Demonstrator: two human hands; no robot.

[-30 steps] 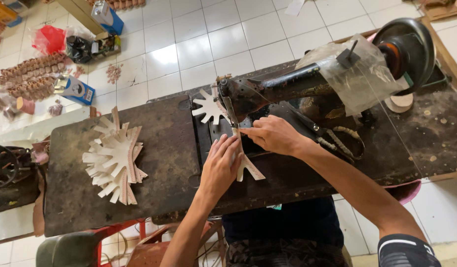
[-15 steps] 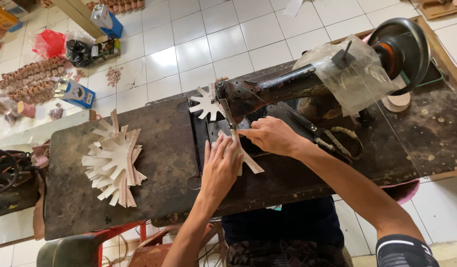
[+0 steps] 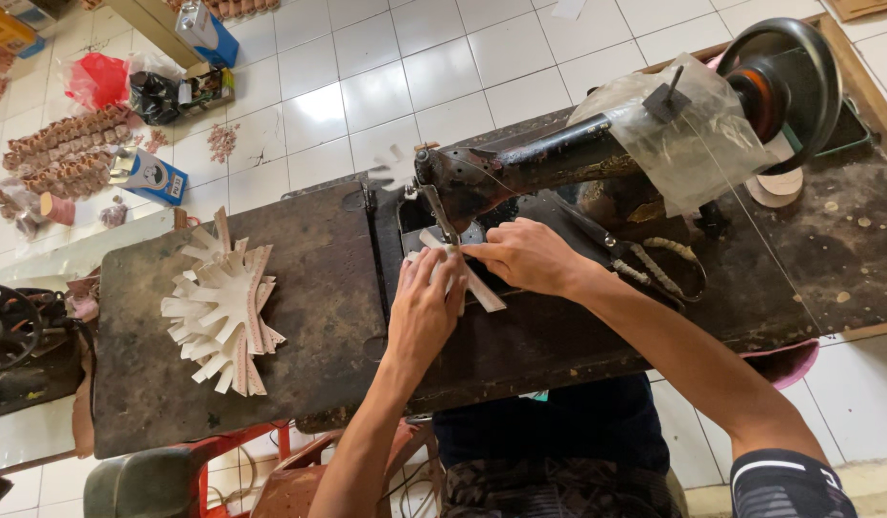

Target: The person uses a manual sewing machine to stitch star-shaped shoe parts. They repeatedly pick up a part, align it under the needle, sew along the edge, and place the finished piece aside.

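Two bare hands work at the middle of the dark, worn bench point(image 3: 271, 384), and well to their left lies a fanned stack of pale, tabbed cut pieces point(image 3: 221, 307). The left hand point(image 3: 426, 309) lies flat, fingers spread a little, pressing a pale strip piece point(image 3: 474, 286) onto the bed under the needle of the old black sewing machine point(image 3: 539, 168). The right hand point(image 3: 528, 257) rests just beside it, fingers together, steadying the strip's far edge. Judging from this, the sewing step is in hand; the next move calls for even feeding with fingertips kept clear of the needle. Compared with a second ago, the hands have edged closer to the needle, and the star-shaped pale piece behind the machine head is barely visible.
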